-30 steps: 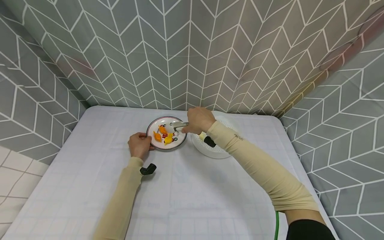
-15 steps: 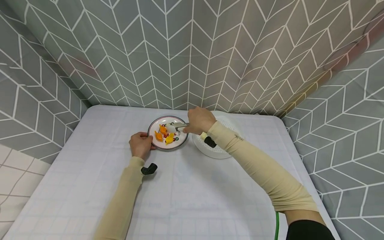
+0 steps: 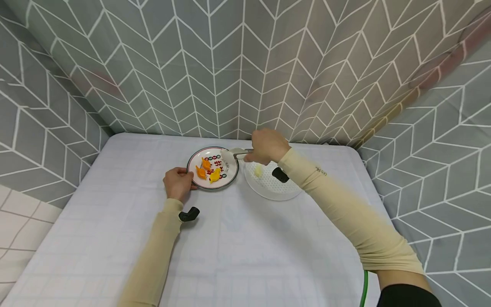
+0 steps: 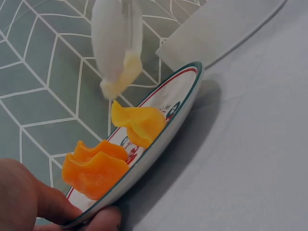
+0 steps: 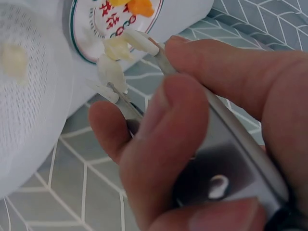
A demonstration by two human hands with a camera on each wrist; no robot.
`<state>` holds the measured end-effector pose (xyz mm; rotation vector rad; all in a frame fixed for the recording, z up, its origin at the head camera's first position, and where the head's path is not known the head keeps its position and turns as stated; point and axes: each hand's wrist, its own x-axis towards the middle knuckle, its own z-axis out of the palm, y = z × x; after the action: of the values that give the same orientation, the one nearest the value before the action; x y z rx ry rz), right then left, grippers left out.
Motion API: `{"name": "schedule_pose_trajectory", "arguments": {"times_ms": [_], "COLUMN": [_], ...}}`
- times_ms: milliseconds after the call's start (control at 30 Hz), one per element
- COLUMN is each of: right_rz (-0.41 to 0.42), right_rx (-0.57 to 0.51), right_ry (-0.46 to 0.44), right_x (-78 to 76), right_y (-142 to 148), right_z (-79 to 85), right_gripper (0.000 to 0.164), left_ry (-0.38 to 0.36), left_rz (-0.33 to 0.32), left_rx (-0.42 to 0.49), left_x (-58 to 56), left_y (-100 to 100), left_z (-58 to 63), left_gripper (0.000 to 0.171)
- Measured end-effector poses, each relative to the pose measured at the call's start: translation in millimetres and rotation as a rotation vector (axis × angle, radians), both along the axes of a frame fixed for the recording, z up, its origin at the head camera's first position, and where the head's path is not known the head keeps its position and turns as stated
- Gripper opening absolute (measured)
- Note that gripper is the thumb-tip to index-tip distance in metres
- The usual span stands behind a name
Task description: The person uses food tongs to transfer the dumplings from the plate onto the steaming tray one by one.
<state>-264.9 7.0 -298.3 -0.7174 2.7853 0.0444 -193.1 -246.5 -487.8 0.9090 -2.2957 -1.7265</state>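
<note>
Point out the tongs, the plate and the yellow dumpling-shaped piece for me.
Tongs (image 5: 228, 144): right wrist view, on the metal handle.
Plate (image 3: 230, 170): head view, on its bare right side.
Yellow dumpling-shaped piece (image 4: 144, 122): left wrist view, on the middle of its side.

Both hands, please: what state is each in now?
Left hand: closed, pinching the plate.
Right hand: closed, gripping tongs with a pale piece at their tips.

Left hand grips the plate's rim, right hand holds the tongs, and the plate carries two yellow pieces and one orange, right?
Not quite: colours are swapped. The left wrist view shows two orange pieces and one yellow piece on the plate. The left hand grips its rim, and the right hand holds the tongs.
</note>
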Motion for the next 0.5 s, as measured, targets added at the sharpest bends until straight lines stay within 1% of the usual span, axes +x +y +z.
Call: {"name": "schedule_pose_trajectory", "arguments": {"times_ms": [200, 333, 400, 500], "right_rz": [-0.008, 0.007, -0.008, -0.043], "right_rx": [0.005, 0.013, 0.02, 0.036], "right_ry": [0.018, 0.047, 0.065, 0.064], "right_x": [0.7, 1.4, 2.0, 2.0], "right_y": [20.1, 36.2, 44.0, 54.8], "right_z": [14.5, 22.0, 25.3, 28.7], "right_gripper": [0.048, 0.049, 0.047, 0.045], "left_ry": [-0.003, -0.009, -0.011, -0.009], "left_rz": [0.014, 0.022, 0.024, 0.02], "left_rx": [-0.013, -0.027, -0.033, -0.034], "left_x": [0.3, -0.2, -0.7, -1.0], "left_y": [-0.6, 0.6, 1.3, 2.5], "left_z": [0.7, 0.5, 0.1, -0.1], "left_gripper": [0.036, 0.035, 0.035, 0.035]}}
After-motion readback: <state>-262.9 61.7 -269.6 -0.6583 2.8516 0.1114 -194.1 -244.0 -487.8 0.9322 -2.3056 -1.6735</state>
